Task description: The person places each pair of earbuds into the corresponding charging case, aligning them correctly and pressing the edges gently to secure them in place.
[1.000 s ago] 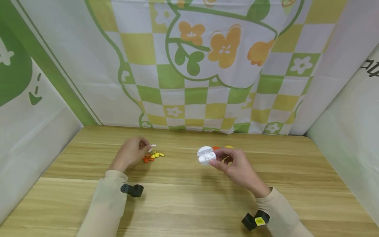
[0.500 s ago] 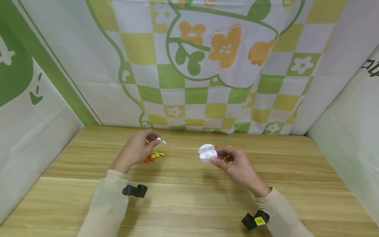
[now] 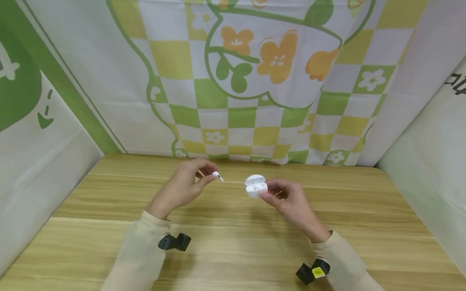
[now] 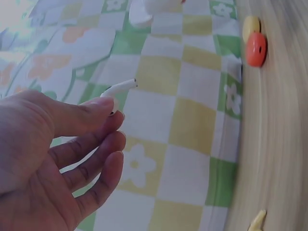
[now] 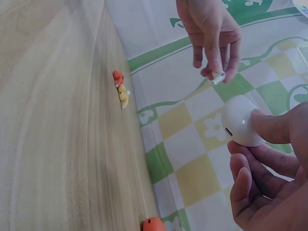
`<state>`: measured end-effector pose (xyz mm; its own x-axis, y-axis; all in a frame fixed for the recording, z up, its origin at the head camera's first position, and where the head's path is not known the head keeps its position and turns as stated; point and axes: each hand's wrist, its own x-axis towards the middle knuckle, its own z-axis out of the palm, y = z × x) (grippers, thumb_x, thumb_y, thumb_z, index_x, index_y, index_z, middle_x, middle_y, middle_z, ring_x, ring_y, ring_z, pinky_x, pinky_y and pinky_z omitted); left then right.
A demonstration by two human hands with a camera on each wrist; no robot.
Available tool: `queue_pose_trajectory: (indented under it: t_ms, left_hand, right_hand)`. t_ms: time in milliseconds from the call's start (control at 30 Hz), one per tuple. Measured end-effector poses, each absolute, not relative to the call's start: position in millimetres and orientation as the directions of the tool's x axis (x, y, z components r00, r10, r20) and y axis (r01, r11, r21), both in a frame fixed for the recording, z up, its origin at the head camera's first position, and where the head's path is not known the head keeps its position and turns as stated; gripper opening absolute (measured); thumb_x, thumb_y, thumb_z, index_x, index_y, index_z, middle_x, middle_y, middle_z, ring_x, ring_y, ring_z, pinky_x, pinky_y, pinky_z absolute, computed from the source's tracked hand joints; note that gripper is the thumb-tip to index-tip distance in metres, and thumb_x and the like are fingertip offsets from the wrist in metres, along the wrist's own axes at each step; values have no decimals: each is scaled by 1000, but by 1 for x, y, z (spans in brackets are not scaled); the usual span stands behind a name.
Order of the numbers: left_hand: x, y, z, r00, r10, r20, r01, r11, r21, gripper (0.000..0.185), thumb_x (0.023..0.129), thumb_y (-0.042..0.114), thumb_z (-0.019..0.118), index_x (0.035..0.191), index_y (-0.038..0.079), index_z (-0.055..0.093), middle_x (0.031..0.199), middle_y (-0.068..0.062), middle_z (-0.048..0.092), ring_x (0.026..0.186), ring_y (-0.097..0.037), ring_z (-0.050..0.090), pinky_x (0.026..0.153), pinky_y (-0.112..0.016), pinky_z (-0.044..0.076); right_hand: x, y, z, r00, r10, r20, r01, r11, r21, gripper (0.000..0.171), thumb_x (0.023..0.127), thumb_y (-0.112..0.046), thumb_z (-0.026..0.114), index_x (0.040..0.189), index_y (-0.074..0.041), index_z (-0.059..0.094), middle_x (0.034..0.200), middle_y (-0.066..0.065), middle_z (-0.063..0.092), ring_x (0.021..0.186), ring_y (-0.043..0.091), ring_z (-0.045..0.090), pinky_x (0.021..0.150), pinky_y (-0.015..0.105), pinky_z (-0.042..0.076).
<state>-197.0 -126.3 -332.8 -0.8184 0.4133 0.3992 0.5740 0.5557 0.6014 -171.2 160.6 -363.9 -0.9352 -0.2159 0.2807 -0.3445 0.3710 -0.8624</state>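
Observation:
Between thumb and fingertips, my left hand [image 3: 183, 186] pinches a white earbud [image 3: 218, 176] by its head, its stem pointing out to the right. A white earbud charging case [image 3: 256, 190] is in my right hand [image 3: 291, 202], which grips it by its right side, lid raised. The earbud is a short way left of the case, and both are held above the table. From the right wrist, the case's rounded underside [image 5: 240, 126] with a dark port shows, and the earbud [image 5: 218, 77] appears beyond it.
Orange [image 5: 118, 77] and yellow [image 5: 123, 96] earbuds lie on the wooden table [image 3: 233, 250], mostly hidden behind the left hand in the head view. An orange case [image 4: 256, 50] and a yellow case [image 4: 251, 28] rest on it too. A patterned cloth [image 3: 240, 117] hangs behind.
My left hand has lifted the white earbud from beside the coloured earbuds and carried it right, toward the case. The right hand stays nearly in place, the case tilting slightly.

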Motion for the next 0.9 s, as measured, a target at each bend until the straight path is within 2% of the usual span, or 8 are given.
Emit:
queue_pose_trajectory:
  t_ms: [233,533,900]
  left_hand:
    - [-189,-112,-328,-773,443,454,633,509,583,12,93,5,73,105,4,72,94,1,69,88,-14,63,80,-34,55]
    - [-183,-95,-327,-684,495,536,729,436,528,10,91,8,77,100,7,73,94,1,71,84,-10,64,79,-32,55]
    - [-180,-82,-332,-665,515,542,746,421,516,9,89,8,79,97,9,75,90,5,72,80,-7,62,75,-29,54]
  right_hand:
    - [-171,158,-366,-938,-209,275,-334,348,-876,22,90,-7,78,108,4,73,93,10,71,82,16,63,71,26,53]
    - [-169,154,-368,-941,-224,256,-320,334,-886,21,91,-7,77,108,3,73,96,10,72,84,18,64,72,27,53]
    - [-166,151,-368,-930,-245,273,-345,327,-880,20,92,-8,76,109,3,73,96,10,71,84,19,64,71,27,53]
